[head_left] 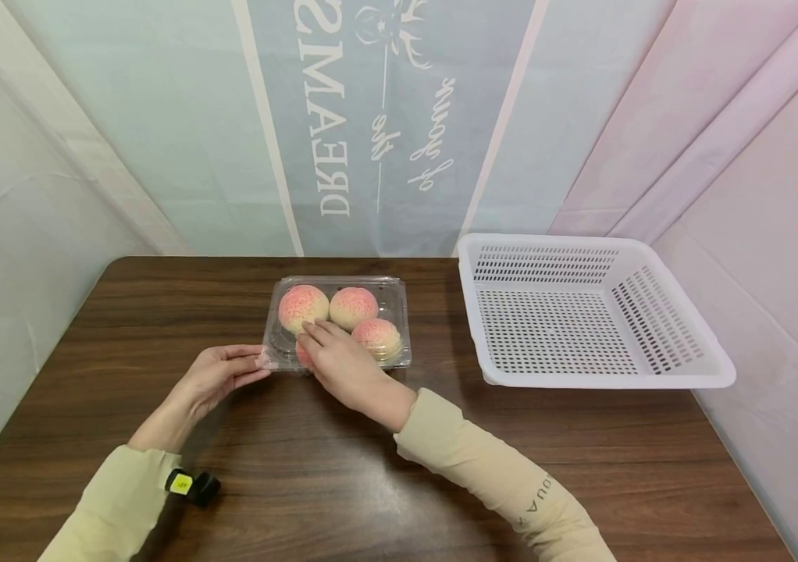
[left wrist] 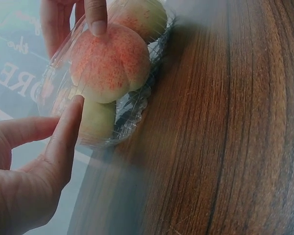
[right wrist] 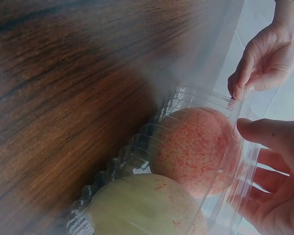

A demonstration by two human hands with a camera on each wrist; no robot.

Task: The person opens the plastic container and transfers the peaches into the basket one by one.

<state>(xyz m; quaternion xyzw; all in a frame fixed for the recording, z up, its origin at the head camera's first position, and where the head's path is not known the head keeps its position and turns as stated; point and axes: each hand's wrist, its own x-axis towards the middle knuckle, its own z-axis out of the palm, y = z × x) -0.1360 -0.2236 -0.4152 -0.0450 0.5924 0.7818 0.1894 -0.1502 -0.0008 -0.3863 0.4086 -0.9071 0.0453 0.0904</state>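
A clear plastic box (head_left: 275,336) on the table holds several pink and cream peach-shaped items (head_left: 304,308). My left hand (head_left: 212,378) pinches the box's near left corner between thumb and fingers; the right wrist view shows this left hand (right wrist: 267,58) at the rim too. Over the near left peach (left wrist: 110,63), my right hand (head_left: 350,367) rests on the clear plastic, fingers extended and partly hiding that peach. In the right wrist view the right hand (right wrist: 279,171) has its thumb against the plastic, with the other fingers spread beside it.
A white perforated basket (head_left: 553,332) stands to the right of the box on the brown wooden table (head_left: 343,484). Behind the table hangs a pale cloth with lettering (head_left: 325,117). A black device with a yellow label (head_left: 191,485) is on my left wrist.
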